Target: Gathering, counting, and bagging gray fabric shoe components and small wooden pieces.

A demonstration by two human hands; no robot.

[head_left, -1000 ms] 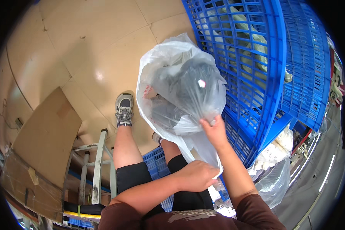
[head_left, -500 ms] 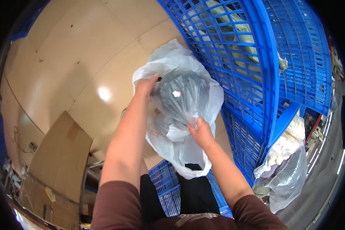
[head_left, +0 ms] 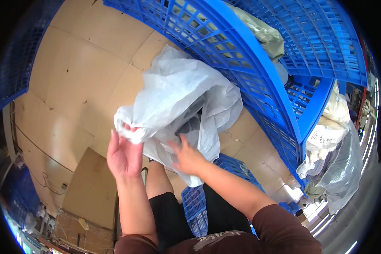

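Bag position: a large white plastic bag (head_left: pixel 178 97) is held up in front of the body, above the knees and over the tan tiled floor (head_left: pixel 72 80); its bulk is spread up and to the right of both hands, toward the rim of the blue crate wall (head_left: pixel 241 55).
Long axis: the bag is seen to run slantwise, from the bunched lower-left corner up to the loose folds at the upper right.
Dark contents: something grey-black is glimpsed inside through a gap in the folds (head_left: pixel 192 122); what it is cannot be told.
Left hand (head_left: pixel 123 154): palm turned up, the fingers closed on the bunched lower-left edge of the bag.
Right hand (head_left: pixel 188 157): fingers spread and pressed into the lower middle of the bag, beside the dark gap; whether the film is pinched or only touched cannot be told.
Nearer hand: the right hand is placed nearer the dark contents; the left is kept at the bag's edge.
Count, bags held: one.
Count, hands on it: two.
Count, blue slatted crates: one tall wall at the upper right, one smaller crate (head_left: pixel 199 203) low between the legs.
Surroundings: flattened cardboard (head_left: pixel 89 190) is laid on the floor at the lower left; further pale, filled sacks (head_left: pixel 330 135) are seen at the right.
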